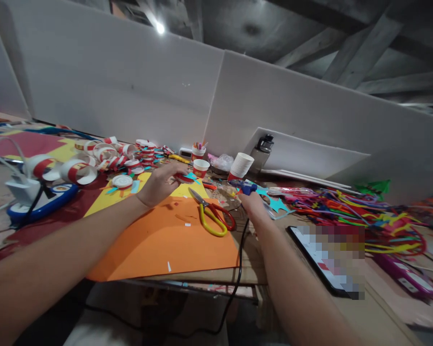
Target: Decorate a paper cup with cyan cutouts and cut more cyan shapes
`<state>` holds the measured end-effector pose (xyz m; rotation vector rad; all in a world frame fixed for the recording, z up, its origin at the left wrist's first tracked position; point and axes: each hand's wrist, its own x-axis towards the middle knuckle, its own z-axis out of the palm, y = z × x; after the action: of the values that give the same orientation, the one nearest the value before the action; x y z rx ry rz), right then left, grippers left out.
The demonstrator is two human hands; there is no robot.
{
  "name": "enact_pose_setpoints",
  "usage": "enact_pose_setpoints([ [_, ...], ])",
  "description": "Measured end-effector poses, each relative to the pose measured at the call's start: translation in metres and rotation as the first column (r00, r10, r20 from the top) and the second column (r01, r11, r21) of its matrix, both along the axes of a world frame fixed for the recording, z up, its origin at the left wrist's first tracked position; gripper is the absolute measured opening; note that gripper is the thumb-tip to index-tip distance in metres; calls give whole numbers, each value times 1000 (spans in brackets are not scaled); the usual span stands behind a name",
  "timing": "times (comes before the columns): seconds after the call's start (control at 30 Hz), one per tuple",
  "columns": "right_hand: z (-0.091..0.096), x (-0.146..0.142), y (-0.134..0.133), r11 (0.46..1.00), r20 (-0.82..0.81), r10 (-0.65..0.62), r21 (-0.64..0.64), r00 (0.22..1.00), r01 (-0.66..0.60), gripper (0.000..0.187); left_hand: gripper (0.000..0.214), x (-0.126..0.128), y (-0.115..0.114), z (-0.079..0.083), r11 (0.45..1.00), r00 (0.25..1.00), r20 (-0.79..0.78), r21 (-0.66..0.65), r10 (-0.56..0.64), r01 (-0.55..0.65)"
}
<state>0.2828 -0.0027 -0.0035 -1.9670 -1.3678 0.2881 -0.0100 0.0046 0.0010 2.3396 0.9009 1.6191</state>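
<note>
Tall grey-white boards (pixel 111 81) are standing behind the messy table (pixel 253 269), well past both your hands. Curly red and white paper rings (pixel 80 169) are lying to the left of your left hand (pixel 162 185), and a blue power strip (pixel 45 206) is sitting on that side too, nearer you. A paper cup (pixel 201 168) is standing just past your left hand, and a stack of cups (pixel 242 166) is standing just past your right hand (pixel 251 202). Big metal scissors (pixel 216 228) with yellow and red loops are lying between your hands, in the way. Thin, bendy, bright sticks (pixel 368 211) are spreading out to the right of your right hand, and a flat phone (pixel 312 257) is lying nearer you there. Smooth orange paper (pixel 159 245) is covering the table in front of you. Your hands are working apart. Your left fingers are pinching a small, round red piece (pixel 184 178) with blue paper (pixel 192 176) by it. Your right hand is curling around a blue glue gun (pixel 243 186), and a black cord (pixel 241 250) is hanging below it.
</note>
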Motion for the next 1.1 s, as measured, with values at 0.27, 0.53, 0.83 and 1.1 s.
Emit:
enact_pose_setpoints([
  [0.27, 27, -45, -31, 859, -321, 466, 387, 825, -334, 27, 15, -5, -1, 4, 993, 998, -54, 114, 28, -21],
  [0.53, 34, -60, -57, 788, -174, 584, 359, 793, -501, 23, 17, -10, 3, 5, 990, 996, -39, 120, 85, -79],
  [0.83, 37, -68, -64, 738, -25, 624, 350, 781, -578, 27, 17, -11, 4, 6, 990, 993, -17, 78, 116, -114],
  [1.1, 33, -67, -61, 742, -6, 612, 351, 791, -571, 32, 17, -11, 4, 5, 980, 992, -44, 171, 115, -106],
])
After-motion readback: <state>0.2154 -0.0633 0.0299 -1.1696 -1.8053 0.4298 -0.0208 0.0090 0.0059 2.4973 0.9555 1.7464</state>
